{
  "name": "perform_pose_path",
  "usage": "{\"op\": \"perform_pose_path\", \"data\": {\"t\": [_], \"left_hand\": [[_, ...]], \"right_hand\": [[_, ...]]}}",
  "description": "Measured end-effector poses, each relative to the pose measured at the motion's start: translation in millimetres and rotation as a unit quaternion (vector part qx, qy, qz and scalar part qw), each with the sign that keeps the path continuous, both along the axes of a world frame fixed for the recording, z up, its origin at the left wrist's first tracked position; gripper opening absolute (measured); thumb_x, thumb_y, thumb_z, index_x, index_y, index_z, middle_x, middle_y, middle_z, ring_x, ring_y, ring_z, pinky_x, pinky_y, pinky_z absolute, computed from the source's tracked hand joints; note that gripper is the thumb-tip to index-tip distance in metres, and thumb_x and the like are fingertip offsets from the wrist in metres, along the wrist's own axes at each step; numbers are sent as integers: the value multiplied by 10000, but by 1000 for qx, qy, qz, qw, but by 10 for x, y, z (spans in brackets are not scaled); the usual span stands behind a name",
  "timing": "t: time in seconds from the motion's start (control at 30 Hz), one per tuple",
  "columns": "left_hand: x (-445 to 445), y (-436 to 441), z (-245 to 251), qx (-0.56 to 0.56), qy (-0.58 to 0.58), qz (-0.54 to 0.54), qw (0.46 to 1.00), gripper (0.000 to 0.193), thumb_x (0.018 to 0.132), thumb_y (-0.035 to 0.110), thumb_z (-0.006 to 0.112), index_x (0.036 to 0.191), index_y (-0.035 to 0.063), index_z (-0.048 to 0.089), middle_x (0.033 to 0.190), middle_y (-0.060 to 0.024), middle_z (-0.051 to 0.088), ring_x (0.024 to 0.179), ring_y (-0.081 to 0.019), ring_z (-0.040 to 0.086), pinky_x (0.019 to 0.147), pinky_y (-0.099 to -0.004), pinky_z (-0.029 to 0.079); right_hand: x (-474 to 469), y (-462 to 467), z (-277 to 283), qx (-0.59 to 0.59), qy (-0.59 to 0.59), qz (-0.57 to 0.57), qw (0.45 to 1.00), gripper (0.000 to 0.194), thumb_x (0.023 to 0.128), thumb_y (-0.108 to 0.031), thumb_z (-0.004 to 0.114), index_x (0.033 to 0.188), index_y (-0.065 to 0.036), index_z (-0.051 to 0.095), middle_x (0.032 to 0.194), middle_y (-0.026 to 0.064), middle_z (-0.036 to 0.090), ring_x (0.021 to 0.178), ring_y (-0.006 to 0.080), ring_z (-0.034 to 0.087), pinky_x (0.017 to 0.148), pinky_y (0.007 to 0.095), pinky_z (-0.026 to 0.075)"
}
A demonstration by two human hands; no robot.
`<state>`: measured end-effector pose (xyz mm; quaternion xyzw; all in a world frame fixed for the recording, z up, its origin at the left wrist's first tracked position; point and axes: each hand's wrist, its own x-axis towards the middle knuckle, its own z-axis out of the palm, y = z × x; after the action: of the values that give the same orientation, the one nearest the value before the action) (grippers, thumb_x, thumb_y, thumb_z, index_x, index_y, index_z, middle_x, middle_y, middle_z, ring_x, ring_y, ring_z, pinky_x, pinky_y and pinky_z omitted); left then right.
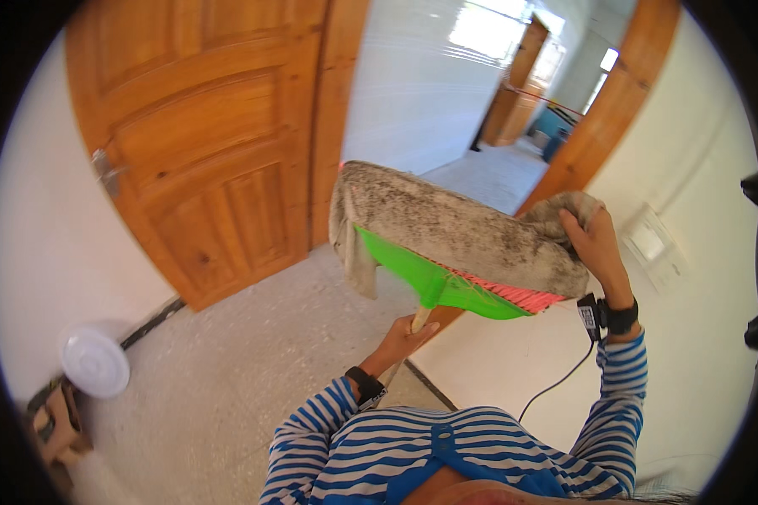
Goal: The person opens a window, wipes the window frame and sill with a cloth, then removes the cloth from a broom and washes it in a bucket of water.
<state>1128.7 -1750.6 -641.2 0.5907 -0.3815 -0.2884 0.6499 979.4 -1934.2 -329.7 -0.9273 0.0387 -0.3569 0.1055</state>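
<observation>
My left hand grips the pale handle of a broom just below its green plastic head. The broom head is raised with its pink bristles pointing up and away from me. A dirty, stained grey-beige cloth is draped over the bristles and hides most of them. Some pink shows along the cloth's lower right edge. My right hand pinches a bunched part of the cloth at its right end. At the left, a loose end of the cloth hangs down beside the green head.
A wooden door with a metal handle stands at the left. Beyond a wooden door frame lies a corridor. A white wall fixture is close to my right hand. A white round lid and a cardboard box sit by the left wall.
</observation>
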Motion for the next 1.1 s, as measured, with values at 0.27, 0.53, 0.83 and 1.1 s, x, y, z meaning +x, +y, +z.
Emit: {"op": "perform_pose_path", "data": {"t": [0.27,0.53,0.83,1.1], "left_hand": [[145,-171,-61,-23,-91,114,989,331,906,265,636,686,49,516,556,37,408,514,-69,370,441,-292,310],[377,-122,42,10,-117,202,972,342,883,180,652,603,66,492,554,66,418,518,-39,362,446,-262,286],[392,-518,379,1,-111,181,977,329,902,150,615,607,49,510,543,57,453,490,-37,391,444,-244,288],[656,-637,423,69,-95,193,974,326,900,175,638,657,-4,515,557,49,423,539,-48,357,458,-267,303]], "right_hand": [[47,-536,-422,374,55,181,908,232,906,-136,530,1002,38,650,853,42,653,772,98,596,716,246,491],[81,-773,-759,608,114,269,738,260,904,-181,610,1087,4,605,1004,62,647,887,132,625,772,252,516],[-3,-1102,-926,692,99,209,684,354,920,-272,619,1168,-27,561,1050,69,634,929,122,626,780,259,534],[32,-1163,-1218,738,37,185,647,403,962,-272,548,1287,-44,480,1205,63,570,1052,148,583,852,292,512]]}}
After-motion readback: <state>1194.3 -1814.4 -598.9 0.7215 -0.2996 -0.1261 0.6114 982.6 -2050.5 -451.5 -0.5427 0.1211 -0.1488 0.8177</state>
